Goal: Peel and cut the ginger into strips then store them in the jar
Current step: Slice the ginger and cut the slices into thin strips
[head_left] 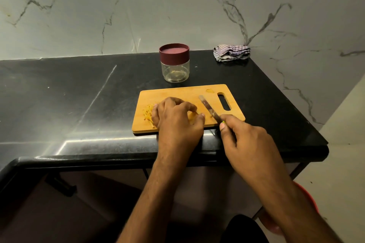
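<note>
Right now ginger [192, 117] sits under left hand [176, 119]; right hand [245, 140] grips knife [209, 109].

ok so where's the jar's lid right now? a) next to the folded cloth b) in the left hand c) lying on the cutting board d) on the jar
d: the maroon lid sits on top of the clear jar, which stands on the counter behind the cutting board, apart from both hands.
</note>
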